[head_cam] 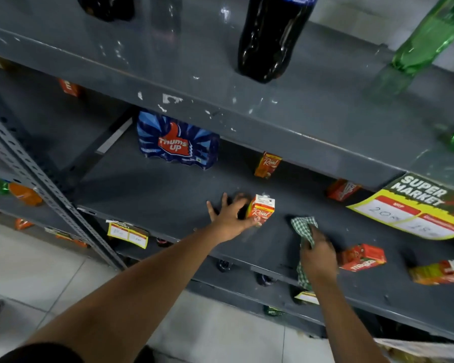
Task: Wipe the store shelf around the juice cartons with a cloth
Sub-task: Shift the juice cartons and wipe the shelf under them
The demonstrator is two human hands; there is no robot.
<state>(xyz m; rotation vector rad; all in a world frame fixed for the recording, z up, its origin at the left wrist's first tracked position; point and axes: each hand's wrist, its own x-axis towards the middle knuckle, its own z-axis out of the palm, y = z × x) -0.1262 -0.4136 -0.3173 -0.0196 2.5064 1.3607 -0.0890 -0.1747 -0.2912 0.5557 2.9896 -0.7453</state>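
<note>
Mid-wipe: left hand (231, 214) grips juice carton (261, 209), right hand (317, 254) clenches cloth (303, 226) (checked green); next, wipe shelf (155, 189) beside it.

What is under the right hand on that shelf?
A green checked cloth lies under the right hand, pressed onto the grey shelf, one end hanging over the front edge. The shelf surface beneath the cloth and hand is hidden.

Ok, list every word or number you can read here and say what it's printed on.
"Thums Up": blue shrink-wrapped bottle pack.
"Real": orange juice carton by the left hand.
"Real": orange carton further back.
"SUPER MARKET": yellow-green shelf sign; its handwritten numbers are blurred.
Small yellow price tag: unreadable.
Red lying carton: upside-down, unclear.
</note>
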